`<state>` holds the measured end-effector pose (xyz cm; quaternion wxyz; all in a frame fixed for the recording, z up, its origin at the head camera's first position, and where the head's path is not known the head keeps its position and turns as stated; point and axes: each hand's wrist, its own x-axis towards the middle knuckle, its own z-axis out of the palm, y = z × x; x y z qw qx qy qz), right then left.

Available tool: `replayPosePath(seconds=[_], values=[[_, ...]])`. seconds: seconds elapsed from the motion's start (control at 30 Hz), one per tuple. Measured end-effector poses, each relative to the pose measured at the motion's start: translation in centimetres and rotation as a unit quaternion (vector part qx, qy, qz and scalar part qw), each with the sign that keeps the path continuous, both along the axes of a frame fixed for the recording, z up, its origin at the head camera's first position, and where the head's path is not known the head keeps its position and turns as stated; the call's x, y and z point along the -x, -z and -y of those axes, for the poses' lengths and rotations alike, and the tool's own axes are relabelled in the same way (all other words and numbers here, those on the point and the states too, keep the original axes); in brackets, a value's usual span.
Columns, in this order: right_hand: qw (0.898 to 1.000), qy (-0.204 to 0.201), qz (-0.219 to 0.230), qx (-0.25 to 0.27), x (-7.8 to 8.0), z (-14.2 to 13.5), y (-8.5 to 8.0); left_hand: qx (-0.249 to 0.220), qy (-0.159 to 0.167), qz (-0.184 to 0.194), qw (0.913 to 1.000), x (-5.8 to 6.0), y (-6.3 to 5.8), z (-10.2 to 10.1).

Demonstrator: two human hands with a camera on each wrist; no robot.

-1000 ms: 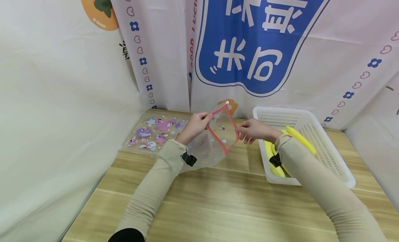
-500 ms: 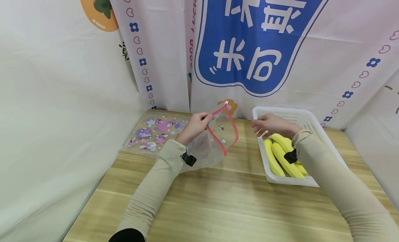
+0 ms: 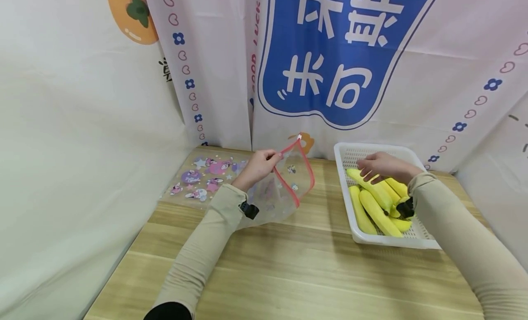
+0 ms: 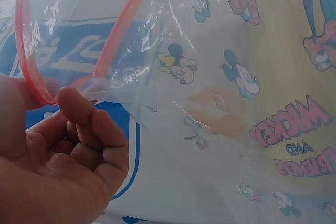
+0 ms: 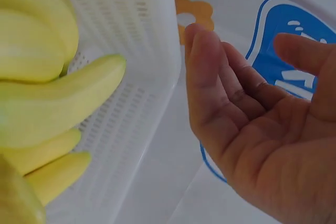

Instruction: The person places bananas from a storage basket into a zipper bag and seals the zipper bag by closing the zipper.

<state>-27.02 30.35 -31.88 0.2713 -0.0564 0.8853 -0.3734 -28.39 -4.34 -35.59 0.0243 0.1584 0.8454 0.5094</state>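
Observation:
My left hand [image 3: 260, 168] pinches the red zip edge of a clear zip bag [image 3: 268, 196] between thumb and fingers. The bag's mouth gapes toward the right, its white slider [image 3: 299, 137] at the top. Cartoon prints cover the film in the left wrist view. Over the white basket [image 3: 345, 205] hovers my right hand [image 3: 385, 166], fingers loosely bent and holding nothing. Beneath it lie several yellow bananas [image 3: 377, 212]; the forearm hides part of the pile. In the right wrist view the thumb stands apart from the fingers, with a banana [image 5: 63, 103] to the left.
A second clear bag with pink and purple cartoon prints [image 3: 206, 175] lies flat on the wooden table [image 3: 288, 274] at the back left. Printed cloth [image 3: 218, 72] hangs behind and at both sides. The basket stands near the right cloth.
My right hand has let go of the bag's red edge and moved right, to over the basket. The left hand stays in place and the bag's mouth remains spread.

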Motion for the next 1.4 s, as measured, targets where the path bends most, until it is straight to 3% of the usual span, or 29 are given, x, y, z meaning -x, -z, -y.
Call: replayPosePath(seconds=[0.27, 0.67, 1.0, 1.17, 1.4], values=[[1.000, 0.003, 0.025, -0.018, 0.2, -2.4, -0.2, -0.020, 0.011, 0.005, 0.9997, 0.2, -0.4, -0.2], [0.993, 0.039, 0.108, 0.009, 1.0, -4.9, 1.5, -0.020, 0.037, 0.037, 0.9984, -0.2, 0.6, -0.9], [0.990, 0.051, 0.131, 0.034, 1.8, -5.9, 3.2, -0.080, 0.044, 0.125, 0.9880, -0.2, 0.3, -1.1], [0.988, 0.050, 0.142, 0.029, 1.8, -5.9, 3.7, -0.081, 0.042, 0.147, 0.9850, -0.1, 0.2, -1.1], [0.987, 0.054, 0.153, 0.017, 2.1, -6.7, 4.8, -0.117, 0.053, 0.211, 0.9691, 0.2, 0.0, -0.9]])
